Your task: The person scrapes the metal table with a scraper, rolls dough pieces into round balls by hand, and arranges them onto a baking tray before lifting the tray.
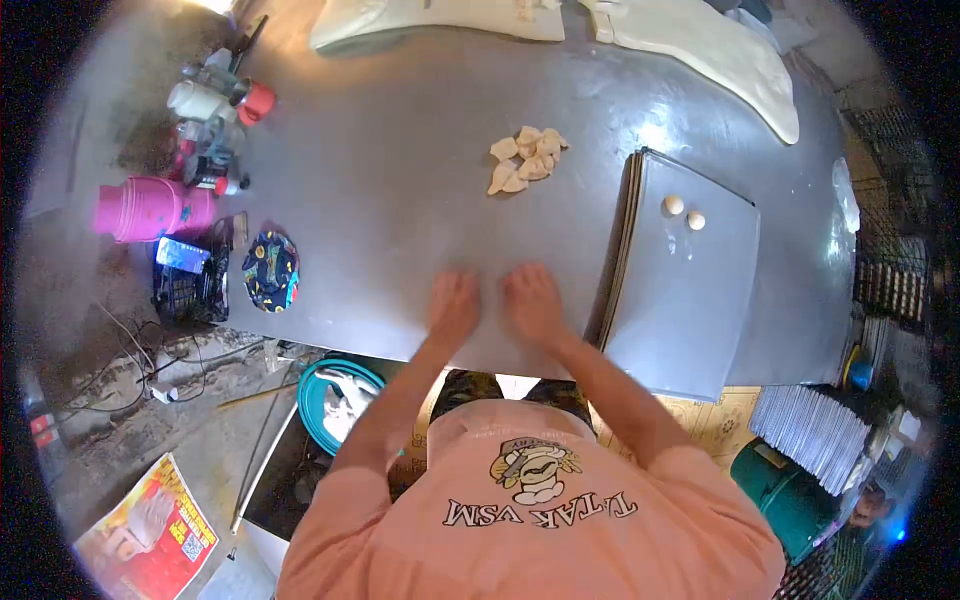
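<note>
My left hand and my right hand rest palm down on the grey metal table, side by side with a narrow gap between them. The fingers of both are curled in and closed against the surface. Whatever lies beneath the palms is hidden. Beyond them sits a loose pile of cut dough pieces. To the right, two round dough balls, a left one and a right one, stand on the top sheet of a stack of flat grey trays.
Large slabs of dough, one at the back and one at back right, line the far edge. On the left are a pink jug, bottles, a phone and a patterned cloth cap. A teal basin is below the front edge.
</note>
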